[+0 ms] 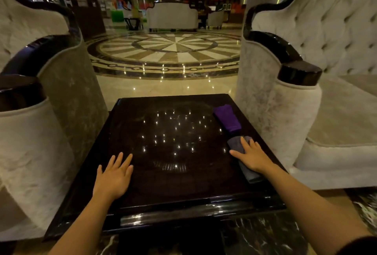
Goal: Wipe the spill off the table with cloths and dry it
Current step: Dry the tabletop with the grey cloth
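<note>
A dark, glossy square table (167, 175) stands between two pale upholstered armchairs, its top mirroring small ceiling lights. The left hand (113, 177) lies flat on the table near the front left corner, fingers spread wide, holding nothing. The right hand (252, 155) presses palm down on a folded grey cloth (237, 144) along the right edge, fingers extended over it rather than curled around it. Just beyond, toward the far right corner, a folded purple cloth (227, 116) lies on the table, its near end touching or just beside the grey one. No spill can be made out on the shiny top. No readable writing or brand shows on the cloths or table; the distant posters are too blurred to read.
</note>
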Demonstrator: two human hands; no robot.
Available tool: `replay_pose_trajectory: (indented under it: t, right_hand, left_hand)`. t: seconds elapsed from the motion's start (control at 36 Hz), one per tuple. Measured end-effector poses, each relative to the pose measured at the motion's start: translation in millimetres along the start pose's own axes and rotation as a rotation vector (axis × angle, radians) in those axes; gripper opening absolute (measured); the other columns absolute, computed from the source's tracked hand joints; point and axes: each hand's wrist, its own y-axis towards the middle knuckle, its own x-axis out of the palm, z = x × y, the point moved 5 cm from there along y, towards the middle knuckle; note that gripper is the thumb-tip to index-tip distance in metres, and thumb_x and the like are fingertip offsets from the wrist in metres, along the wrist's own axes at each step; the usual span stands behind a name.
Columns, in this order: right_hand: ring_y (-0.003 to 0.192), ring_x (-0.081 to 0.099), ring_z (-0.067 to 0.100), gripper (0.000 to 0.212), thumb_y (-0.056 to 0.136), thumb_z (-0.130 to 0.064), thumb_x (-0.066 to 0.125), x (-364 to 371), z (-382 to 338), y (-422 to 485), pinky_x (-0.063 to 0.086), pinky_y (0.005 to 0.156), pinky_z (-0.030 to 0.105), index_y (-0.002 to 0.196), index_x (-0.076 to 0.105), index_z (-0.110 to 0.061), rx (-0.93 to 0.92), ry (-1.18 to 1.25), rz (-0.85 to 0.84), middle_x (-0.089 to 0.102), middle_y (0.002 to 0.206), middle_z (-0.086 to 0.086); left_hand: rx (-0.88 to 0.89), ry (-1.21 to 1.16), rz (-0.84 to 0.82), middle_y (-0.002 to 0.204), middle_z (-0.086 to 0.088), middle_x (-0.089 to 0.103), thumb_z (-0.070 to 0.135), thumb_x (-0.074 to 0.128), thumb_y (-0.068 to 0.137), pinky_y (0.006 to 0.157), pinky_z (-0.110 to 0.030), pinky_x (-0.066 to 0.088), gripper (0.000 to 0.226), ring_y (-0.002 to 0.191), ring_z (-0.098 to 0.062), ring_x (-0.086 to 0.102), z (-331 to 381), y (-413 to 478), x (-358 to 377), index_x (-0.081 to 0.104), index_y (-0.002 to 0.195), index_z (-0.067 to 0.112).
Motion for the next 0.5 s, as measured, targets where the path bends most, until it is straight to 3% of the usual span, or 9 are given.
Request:
replay_pose_trajectory:
  t: [0.28,0.5]
  right_hand:
    - [0.142,-0.007,0.032,0.068,0.095,-0.042,0.034,10,-23,-5,0.008,0.115,0.043,0.144,-0.003,-0.014,-0.071,-0.017,-0.005,-0.006,0.156,0.012]
    - [0.143,-0.002,0.027,0.06,0.096,-0.03,0.037,23,-53,-18,0.009,0.116,0.036,0.144,0.005,-0.013,-0.228,-0.02,-0.028,0.0,0.156,0.011]
  left_hand:
    - [0.004,0.004,-0.013,0.158,0.002,-0.002,0.042,0.013,0.097,0.117,-0.049,0.001,0.049,0.145,-0.019,-0.006,2,-2,-1,0.003,0.145,0.033]
    - [-0.004,0.005,-0.021,0.158,0.002,-0.002,0.043,0.012,0.097,0.117,-0.049,0.001,0.05,0.145,-0.019,-0.005,3,-2,0,0.002,0.145,0.034]
